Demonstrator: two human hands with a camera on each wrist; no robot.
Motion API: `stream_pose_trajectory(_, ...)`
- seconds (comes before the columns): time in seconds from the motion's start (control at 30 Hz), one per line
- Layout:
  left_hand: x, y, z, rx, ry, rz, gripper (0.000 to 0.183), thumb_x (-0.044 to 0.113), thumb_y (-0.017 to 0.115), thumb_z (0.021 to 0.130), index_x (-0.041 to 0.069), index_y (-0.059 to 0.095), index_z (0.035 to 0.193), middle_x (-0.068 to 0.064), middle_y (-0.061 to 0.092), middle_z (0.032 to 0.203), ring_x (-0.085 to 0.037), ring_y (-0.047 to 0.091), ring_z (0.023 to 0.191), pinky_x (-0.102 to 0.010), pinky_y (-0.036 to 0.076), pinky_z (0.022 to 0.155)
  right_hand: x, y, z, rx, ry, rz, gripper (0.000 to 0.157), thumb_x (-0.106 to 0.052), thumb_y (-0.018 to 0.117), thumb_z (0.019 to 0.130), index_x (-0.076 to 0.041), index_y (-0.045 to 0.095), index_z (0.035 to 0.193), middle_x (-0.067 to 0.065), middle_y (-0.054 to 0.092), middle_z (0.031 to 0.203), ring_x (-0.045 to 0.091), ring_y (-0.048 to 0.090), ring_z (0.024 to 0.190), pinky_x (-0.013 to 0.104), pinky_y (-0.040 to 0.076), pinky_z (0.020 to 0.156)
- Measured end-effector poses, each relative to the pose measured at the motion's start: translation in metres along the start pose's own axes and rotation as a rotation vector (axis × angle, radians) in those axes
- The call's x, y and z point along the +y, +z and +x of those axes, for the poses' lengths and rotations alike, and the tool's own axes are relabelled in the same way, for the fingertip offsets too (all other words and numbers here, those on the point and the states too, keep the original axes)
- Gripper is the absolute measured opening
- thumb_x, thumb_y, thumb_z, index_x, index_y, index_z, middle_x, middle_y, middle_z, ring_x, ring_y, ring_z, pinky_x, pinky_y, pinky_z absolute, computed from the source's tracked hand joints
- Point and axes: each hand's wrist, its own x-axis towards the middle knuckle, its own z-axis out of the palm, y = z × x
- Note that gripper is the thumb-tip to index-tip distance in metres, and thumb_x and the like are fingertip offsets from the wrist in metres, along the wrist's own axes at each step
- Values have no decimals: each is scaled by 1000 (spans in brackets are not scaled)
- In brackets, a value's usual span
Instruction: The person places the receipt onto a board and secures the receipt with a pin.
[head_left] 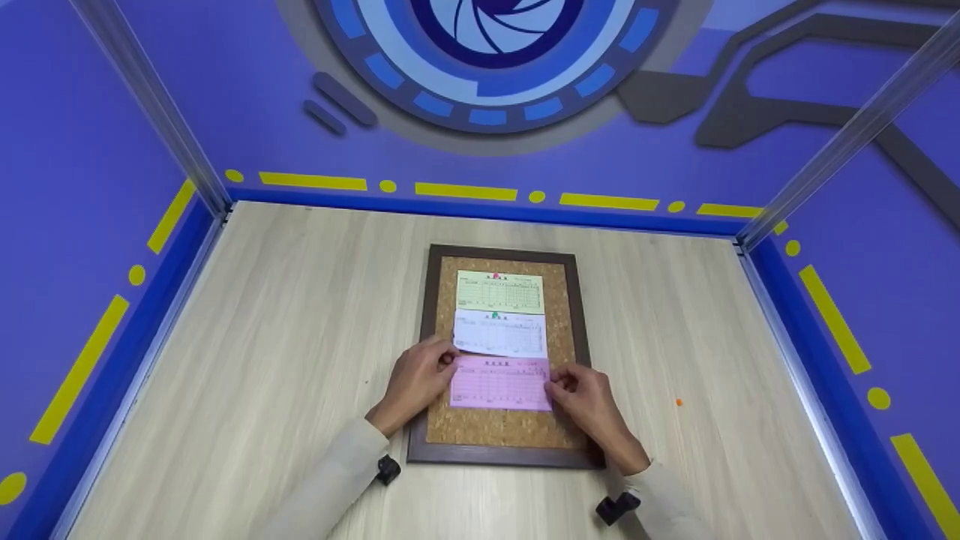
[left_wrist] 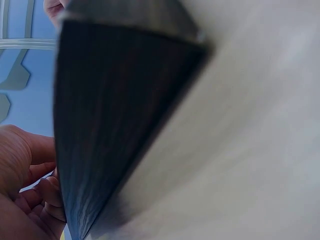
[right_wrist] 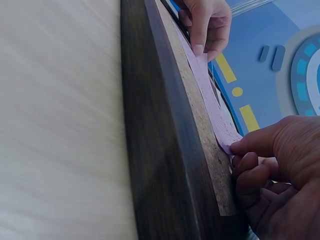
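Observation:
A pink printed form slip (head_left: 501, 388) lies low on a dark-framed cork board (head_left: 487, 433). My left hand (head_left: 420, 376) pinches the slip near its upper left corner, while my right hand (head_left: 591, 399) pinches its right edge between thumb and fingers. Seen from the right wrist, the pink paper (right_wrist: 212, 107) stretches between both hands and rises slightly off the cork. Directly above it is a white slip (head_left: 501, 339) with a green pin (head_left: 495, 316) at its top. Higher still, a pale green slip (head_left: 500, 296) carries a red-pink pin (head_left: 496, 276).
The board rests on a light wood-grain table (head_left: 300, 315). A tiny orange item (head_left: 679, 402) lies on the table to the right of the board. Blue-purple panels (head_left: 225, 90) with yellow marks stand behind and at both sides.

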Motion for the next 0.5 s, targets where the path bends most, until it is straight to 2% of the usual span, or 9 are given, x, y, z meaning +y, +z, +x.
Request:
stream_pose_trajectory(0.27,1,-1,0,-19,-15,5,10,2,79,96,7,82,104,-1,72,94,-14,69,84,-35,59,75,-2,3,0,26,-32,-70,7,4,82,89,-1,77,91,1,68,78,13,60,71,22,47,62)
stream_pose_trajectory(0.5,1,-1,0,-24,-27,-6,13,0,78,95,7,81,105,0,71,93,-13,66,82,-32,55,74,0,3,-1,66,-53,-80,12,2,84,90,-2,77,99,3,71,88,15,63,79,25,51,68)
